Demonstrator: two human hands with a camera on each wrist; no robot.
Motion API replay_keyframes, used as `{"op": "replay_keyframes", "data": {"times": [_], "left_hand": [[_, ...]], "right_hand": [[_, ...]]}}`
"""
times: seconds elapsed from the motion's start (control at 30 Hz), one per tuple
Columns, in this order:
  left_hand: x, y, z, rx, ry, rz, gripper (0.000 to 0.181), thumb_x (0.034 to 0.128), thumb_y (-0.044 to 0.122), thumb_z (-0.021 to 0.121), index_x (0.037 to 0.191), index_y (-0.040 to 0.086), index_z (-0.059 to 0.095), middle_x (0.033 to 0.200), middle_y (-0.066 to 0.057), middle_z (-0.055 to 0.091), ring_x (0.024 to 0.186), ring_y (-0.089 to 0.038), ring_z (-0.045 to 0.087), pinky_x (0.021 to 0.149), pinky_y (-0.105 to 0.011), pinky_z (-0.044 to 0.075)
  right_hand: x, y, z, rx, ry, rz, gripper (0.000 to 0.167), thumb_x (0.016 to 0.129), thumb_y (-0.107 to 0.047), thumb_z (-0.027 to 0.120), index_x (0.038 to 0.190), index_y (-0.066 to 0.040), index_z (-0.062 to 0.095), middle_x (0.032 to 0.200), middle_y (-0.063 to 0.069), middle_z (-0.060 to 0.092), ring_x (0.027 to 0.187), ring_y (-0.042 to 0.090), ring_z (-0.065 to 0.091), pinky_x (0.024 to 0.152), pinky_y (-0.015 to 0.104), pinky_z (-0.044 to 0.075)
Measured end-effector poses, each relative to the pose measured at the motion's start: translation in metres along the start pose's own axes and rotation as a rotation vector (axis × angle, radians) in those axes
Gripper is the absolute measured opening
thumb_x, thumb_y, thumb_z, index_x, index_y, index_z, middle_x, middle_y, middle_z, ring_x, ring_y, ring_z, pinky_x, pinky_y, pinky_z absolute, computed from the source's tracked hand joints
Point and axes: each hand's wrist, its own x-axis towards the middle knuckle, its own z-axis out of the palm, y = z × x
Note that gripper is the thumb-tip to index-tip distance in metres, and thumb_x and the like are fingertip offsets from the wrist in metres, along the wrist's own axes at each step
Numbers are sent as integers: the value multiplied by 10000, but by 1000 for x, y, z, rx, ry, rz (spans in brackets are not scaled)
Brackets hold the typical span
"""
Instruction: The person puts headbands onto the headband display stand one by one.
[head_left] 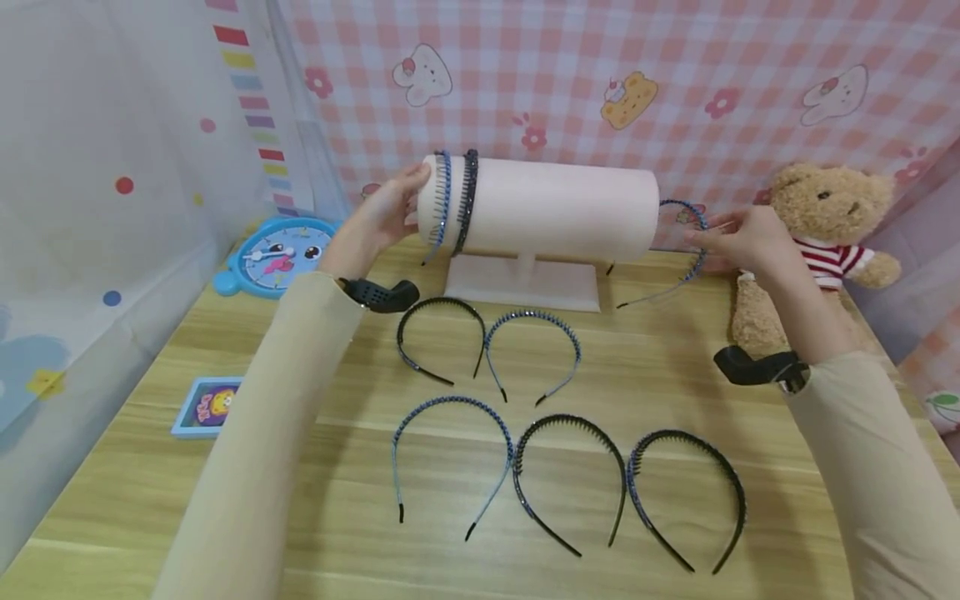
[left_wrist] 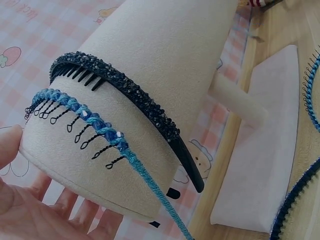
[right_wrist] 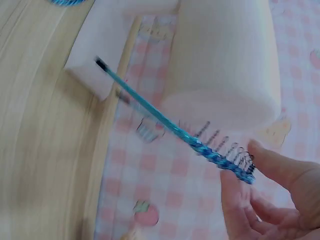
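Note:
A pale cylindrical headband stand [head_left: 570, 208] on a flat base stands at the back of the table. Near its left end it carries a blue beaded headband [left_wrist: 95, 120] with wire loops and a black beaded headband [left_wrist: 120, 82] with teeth. My left hand [head_left: 386, 208] holds the stand's left end, thumb on one side and fingers by the end face. Just off the right end, my right hand [head_left: 750, 237] pinches another blue headband [right_wrist: 220, 157] by its curved top. That headband's tips point toward the stand, apart from the cylinder's end face in the right wrist view.
Several black and blue headbands [head_left: 570, 417] lie in two rows in front of the stand. A teddy bear [head_left: 832, 204] sits at the right, close to my right forearm. A blue toy clock [head_left: 281, 250] and small blue frame [head_left: 202, 408] lie at the left.

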Motion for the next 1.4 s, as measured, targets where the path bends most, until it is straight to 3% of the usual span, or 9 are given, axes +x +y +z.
{"op": "replay_keyframes", "data": {"times": [0.23,0.43,0.57,0.73,0.83,0.93,1.03,1.2,1.4], "left_hand": [[4,1,-1,24,31,-19,455,958,378,410,1383,235,328,706,79,467,825,-99,402,1034,-376,225],[5,1,-1,22,28,-20,459,952,387,421,1385,265,329,807,88,536,896,-92,432,1010,-356,243],[6,0,-2,27,27,-21,472,955,387,414,1396,256,307,702,80,461,800,-102,394,984,-345,249],[6,1,-1,44,45,-42,529,954,398,407,1431,261,227,922,81,488,932,-88,395,1057,-373,215],[7,1,0,52,51,-44,538,955,399,403,1439,264,212,1063,76,462,1037,-90,375,1083,-388,197],[7,1,-1,58,50,-39,538,955,400,404,1440,267,214,1061,74,459,1063,-97,365,1094,-395,184],[7,1,-2,53,54,-32,543,952,398,413,1440,269,212,984,73,462,1041,-96,368,1098,-402,175],[7,0,-2,44,54,-23,516,954,390,411,1424,252,248,775,76,446,855,-93,390,1027,-381,235],[8,0,-1,25,62,-20,488,951,387,422,1402,249,297,646,77,419,748,-98,385,974,-368,251]], "right_hand": [[-5,-28,9,141,107,-12,675,806,-427,637,1224,70,454,825,-55,488,526,-56,542,533,178,497],[-4,-42,17,190,158,-75,603,816,-343,654,1214,81,492,762,-84,499,526,-58,542,516,165,496],[-2,-49,26,146,201,-170,559,805,-313,680,1169,84,533,761,-66,525,538,-60,531,500,164,495],[-2,-51,36,60,270,-239,558,789,-346,692,1155,48,545,867,78,573,559,-48,506,480,157,479],[0,-47,35,7,311,-261,628,768,-430,691,1225,-36,519,1011,138,584,720,44,557,598,177,485],[4,-38,30,33,261,-298,722,770,-449,683,1366,-157,398,1261,138,496,1055,219,546,860,333,476],[9,-29,24,66,148,-359,799,796,-378,685,1445,-237,241,1469,102,280,1312,339,326,1022,513,326],[15,-19,25,26,6,-442,879,799,-323,701,1465,-295,128,1544,-8,70,1413,283,96,1092,552,156],[18,-23,28,-63,-24,-575,819,818,-277,684,1460,-240,177,1532,27,130,1416,255,109,1122,505,106]]}}
